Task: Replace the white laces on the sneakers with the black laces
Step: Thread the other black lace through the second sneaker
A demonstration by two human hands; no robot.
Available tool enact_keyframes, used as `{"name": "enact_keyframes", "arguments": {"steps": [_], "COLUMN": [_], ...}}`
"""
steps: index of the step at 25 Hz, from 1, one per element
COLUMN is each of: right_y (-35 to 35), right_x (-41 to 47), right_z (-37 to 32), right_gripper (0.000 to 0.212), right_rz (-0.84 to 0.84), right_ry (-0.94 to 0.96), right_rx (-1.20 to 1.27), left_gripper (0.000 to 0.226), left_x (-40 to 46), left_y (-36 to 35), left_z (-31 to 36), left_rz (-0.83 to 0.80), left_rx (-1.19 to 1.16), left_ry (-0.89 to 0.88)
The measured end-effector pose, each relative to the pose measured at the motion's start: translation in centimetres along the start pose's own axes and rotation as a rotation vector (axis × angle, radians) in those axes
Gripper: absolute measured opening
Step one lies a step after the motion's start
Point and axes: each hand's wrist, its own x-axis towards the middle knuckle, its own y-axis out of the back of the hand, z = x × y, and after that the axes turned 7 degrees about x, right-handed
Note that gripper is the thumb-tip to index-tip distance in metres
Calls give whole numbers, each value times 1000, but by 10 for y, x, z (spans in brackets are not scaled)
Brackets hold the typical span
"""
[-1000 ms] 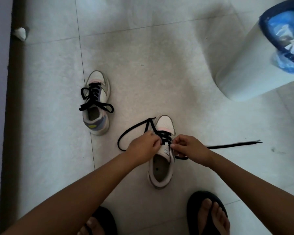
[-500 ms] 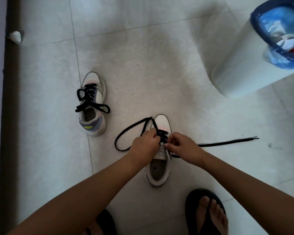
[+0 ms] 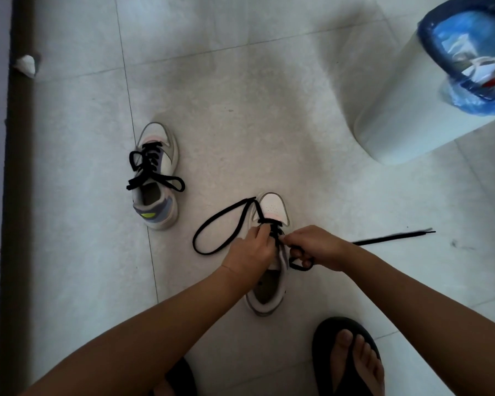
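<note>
- My left hand (image 3: 250, 252) and right hand (image 3: 312, 245) pinch the black flat lace (image 3: 220, 224) over the near white leather sneaker (image 3: 272, 207).
- Far left: second, laced white-and-grey sneaker (image 3: 157, 178).

The tiled floor (image 3: 240, 95) carries two sneakers (image 3: 156, 178) (image 3: 270, 212) (one tied), a bin (image 3: 397, 115) and a paper scrap (image 3: 26, 65).

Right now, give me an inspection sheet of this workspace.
Surface: tiled floor, pale, scuffed.
Job's things: far sneaker, black-laced and tied; near sneaker, black lace part threaded, ends loose on both sides.
Clutter: white scrap by the wall.
Fingers: left hand and right hand both pinch the lace at the eyelets.
Cables: nothing seen.
Surroundings: white bin with blue liner; sandalled foot.
</note>
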Motion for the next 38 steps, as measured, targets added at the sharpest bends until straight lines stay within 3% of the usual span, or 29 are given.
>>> {"name": "enact_keyframes", "arguments": {"steps": [5,8,12,14,15,18,20,22,24,26,30,34,38], "right_y": [7,-2,-14,-12,-11,-13,-15,-15,-12,-5,23,69,99], "right_x": [-12,-19,-19,-17,-16,-9,-5,-1,2,5,-1,-34,-94], "right_z": [10,15,13,9,7,3,2,-1,-7,-15,-27,-30,-64], "right_gripper": [32,35,20,17,17,20,23,27,30,30,32,28,25], "right_rz": [-77,-39,27,17,25,98,202,322,390,386,194,-6,-11], "right_ry": [22,-1,140,171,176,185,186,194,205,217,139,72,201], "right_rx": [-79,-341,-367,-337,-342,-402,-444,-467,-463,-464,-433,-33,190], "left_gripper": [14,33,21,23,23,50,41,26,17,28,36,34,33], "left_x": [-21,-19,-8,5,11,31,40,45,42,37,20,14,25], "left_y": [0,-10,-8,-4,-5,-12,-12,-10,-1,8,26,55,109], "left_z": [-10,-2,0,-14,-23,-50,-59,-62,-66,-76,-103,-134,-159], "left_rz": [-44,-168,-220,-76,-11,-212,-201,-197,-313,-440,-322,-341,-262], "left_rx": [-255,-191,-197,-294,-305,-149,12,29,-272,-680,-1260,-1582,-1568], "left_ry": [87,105,153,178,142,-102,-158,-180,-23,245,612,670,521]}}
